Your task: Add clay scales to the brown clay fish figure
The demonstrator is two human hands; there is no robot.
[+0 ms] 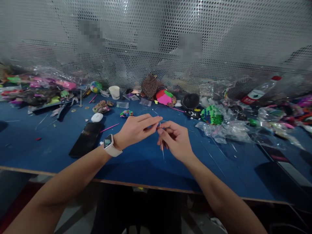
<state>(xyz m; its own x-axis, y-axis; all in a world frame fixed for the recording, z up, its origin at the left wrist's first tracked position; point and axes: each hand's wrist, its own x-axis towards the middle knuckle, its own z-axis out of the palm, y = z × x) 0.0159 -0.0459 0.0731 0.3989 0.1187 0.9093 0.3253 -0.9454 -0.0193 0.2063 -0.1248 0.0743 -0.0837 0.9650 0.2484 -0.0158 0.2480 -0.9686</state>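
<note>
A thin, pale wire-like strand (163, 150) hangs down from between my hands above the blue table. My right hand (176, 139) pinches it between thumb and forefinger, the other fingers curled under. From the left, my left hand (137, 130) meets it with thumb and fingers pressed together at the strand's upper end; the fingertips of both hands nearly touch. Exactly how the left fingertips grip the strand is too small to see. A white-strapped smartwatch (112, 145) is on my left wrist. More thin strands (214, 159) lie on the table to the right of my hands.
A black phone (86, 139), a white earbud case (97, 117) and a pink stick (109, 127) lie left of my hands. Colourful clay pieces (165, 97), a paper cup (114, 92), plastic bags (226, 130) and a bottle (260, 91) line the perforated metal panel (146, 42).
</note>
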